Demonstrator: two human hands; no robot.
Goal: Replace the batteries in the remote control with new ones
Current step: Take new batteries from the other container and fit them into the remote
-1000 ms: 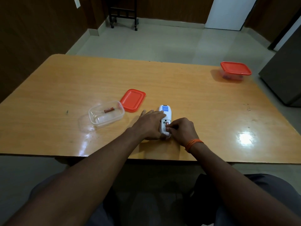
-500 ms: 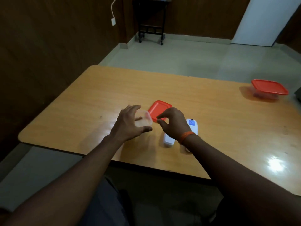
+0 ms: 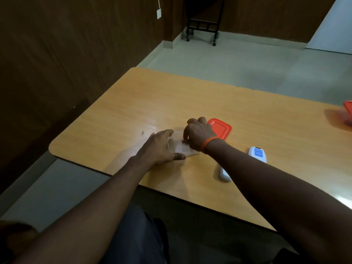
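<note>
Our left hand [image 3: 162,147] lies on the wooden table [image 3: 122,119], fingers and thumb spread wide around the left end of a clear plastic container [image 3: 181,147], bracing it between forefinger and thumb. Just right of it, our right hand [image 3: 198,133] reaches down into that container with fingers curled and fingertips bunched at something small and reddish; whether they have closed on it we cannot tell, as the hand hides it and the picture is blurred. An orange band [image 3: 209,142] circles the right wrist. Behind the right hand, touching its far side in the view, lies a red lid [image 3: 222,128], flat on the table. To the right of both hands, beyond the right forearm, the white remote control [image 3: 257,154] lies on the table, partly hidden by that forearm, untouched by either hand. Far to the right, at the picture's edge, sits a red-lidded container [image 3: 348,109].
</note>
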